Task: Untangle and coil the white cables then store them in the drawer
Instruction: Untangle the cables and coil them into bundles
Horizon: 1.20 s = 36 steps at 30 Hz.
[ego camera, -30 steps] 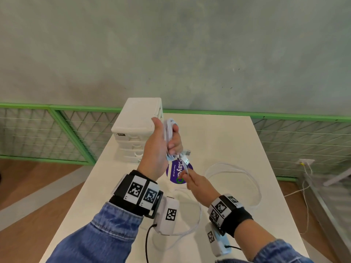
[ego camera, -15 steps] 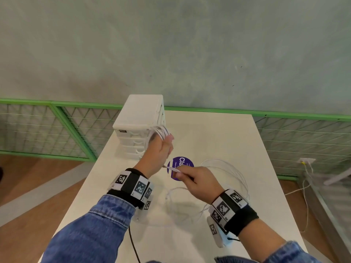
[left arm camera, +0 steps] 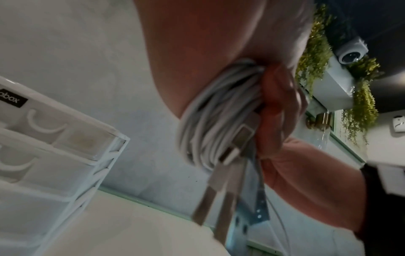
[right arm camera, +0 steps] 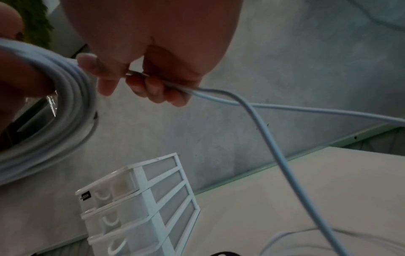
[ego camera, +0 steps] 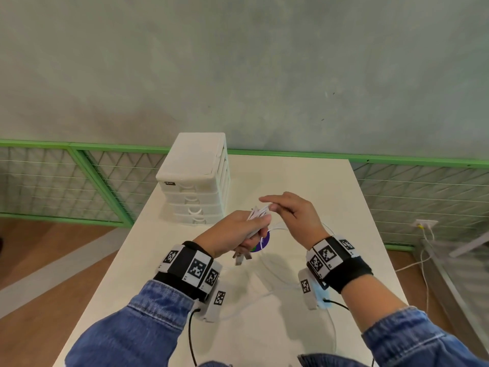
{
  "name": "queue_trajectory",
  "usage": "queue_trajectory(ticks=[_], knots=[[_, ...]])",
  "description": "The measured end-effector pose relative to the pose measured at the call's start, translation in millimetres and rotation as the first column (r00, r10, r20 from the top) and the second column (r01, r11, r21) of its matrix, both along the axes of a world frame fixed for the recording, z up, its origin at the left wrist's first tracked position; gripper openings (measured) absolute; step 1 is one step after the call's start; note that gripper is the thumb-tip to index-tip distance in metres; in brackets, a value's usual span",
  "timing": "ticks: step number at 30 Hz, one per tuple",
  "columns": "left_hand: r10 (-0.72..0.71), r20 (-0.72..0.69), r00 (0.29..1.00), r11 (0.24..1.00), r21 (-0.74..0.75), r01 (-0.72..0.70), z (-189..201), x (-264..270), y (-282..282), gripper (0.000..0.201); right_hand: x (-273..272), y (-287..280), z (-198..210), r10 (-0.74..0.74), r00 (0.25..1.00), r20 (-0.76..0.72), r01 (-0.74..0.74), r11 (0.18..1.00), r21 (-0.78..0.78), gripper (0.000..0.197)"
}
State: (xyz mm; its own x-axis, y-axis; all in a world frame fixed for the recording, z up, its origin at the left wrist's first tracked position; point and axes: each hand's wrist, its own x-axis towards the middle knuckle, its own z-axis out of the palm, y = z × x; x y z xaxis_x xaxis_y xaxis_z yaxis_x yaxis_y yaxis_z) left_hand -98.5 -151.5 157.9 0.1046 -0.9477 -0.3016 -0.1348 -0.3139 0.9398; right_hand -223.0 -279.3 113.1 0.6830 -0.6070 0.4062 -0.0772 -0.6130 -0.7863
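We hold the coil [ego camera: 258, 213] of white cables in our left hand [ego camera: 235, 231], fingers curled tight around the bundled loops, above the table [ego camera: 304, 181] and just in front of the drawer unit [ego camera: 195, 181]. Several plugs [left arm camera: 221, 195] hang from the bottom of the bundle, as the left wrist view shows. Our right hand [ego camera: 293, 215] sits just beside the coil, its curled fingers pinching the loose strands [right arm camera: 252, 107], which run off to the right and down to the slack [ego camera: 272, 271] lying on the table.

The step in hand, as we judge it, is laying another turn onto the coil. To do it well we feed the strands through the right fingers with light, even tension, so each new loop lands alongside the others and matches their size. The left grip should ease only enough to accept the turn, then clamp again; if it loosens too far the loops will likely spring apart.

We let the strands roll between the right fingertips as they come up (cable like this tends to twist and kink if forced flat). The slack on the table crosses itself, so we draw it up slowly and watch for a snag before it reaches the hand.

The dangling plugs could catch on the incoming loops, so we keep them hanging below the bundle. All the drawers look closed; one will need opening before the coil goes in.
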Motion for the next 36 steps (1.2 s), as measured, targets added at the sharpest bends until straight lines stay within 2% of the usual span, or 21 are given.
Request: queue_trajectory(ticks=[4,8,11,13,16,19,21,24,28,30,32,34,36], knots=[[0.043,-0.09,0.995,0.999,-0.017,-0.045,6,-1,-1,0.041,7,9,-3,0.008,0.999,0.041,-0.013,0.994,0.112,0.031],[0.045,-0.196,0.98,0.997,-0.056,-0.057,12,-1,1,0.047,7,20,-6,0.03,0.999,-0.015,-0.027,0.979,0.203,0.045],[0.039,-0.271,0.962,0.99,-0.122,-0.075,19,-2,0,0.046,6,23,-14,-0.017,0.993,-0.115,0.038,0.982,0.183,0.034],[0.016,-0.377,0.926,0.975,-0.197,-0.097,24,-2,-3,0.046,5,27,-22,-0.023,0.98,-0.197,0.055,0.985,0.162,0.027],[-0.008,-0.514,0.858,0.945,-0.284,-0.161,29,0,-8,0.049,7,36,-32,0.04,0.954,-0.298,0.019,0.981,0.191,0.035],[-0.041,-0.5,0.865,0.895,-0.404,-0.191,27,1,-13,0.058,9,42,-38,0.069,0.927,-0.368,0.002,0.982,0.188,0.021],[-0.007,-0.503,0.864,0.863,-0.44,-0.249,27,2,-15,0.062,9,45,-45,0.13,0.897,-0.422,-0.057,0.982,0.182,0.024],[0.072,-0.557,0.827,0.822,-0.437,-0.365,33,4,-20,0.052,5,47,-60,0.194,0.839,-0.509,-0.089,0.971,0.223,0.036],[0.204,-0.62,0.758,0.748,-0.401,-0.529,33,12,-26,0.05,0,54,-55,0.226,0.873,-0.432,-0.098,0.949,0.298,0.036],[0.275,-0.607,0.746,0.703,-0.402,-0.587,28,20,-28,0.045,-1,56,-43,0.219,0.888,-0.405,-0.115,0.957,0.266,0.033],[0.365,-0.53,0.765,0.66,-0.432,-0.614,21,27,-28,0.038,-1,58,-31,0.212,0.905,-0.369,-0.145,0.969,0.202,0.025],[0.462,-0.386,0.798,0.638,-0.481,-0.602,13,33,-27,0.03,2,58,-22,0.201,0.922,-0.33,-0.159,0.976,0.149,0.017],[0.518,-0.188,0.834,0.654,-0.541,-0.528,5,34,-24,0.023,4,56,-14,0.175,0.941,-0.288,-0.154,0.984,0.092,0.015]])
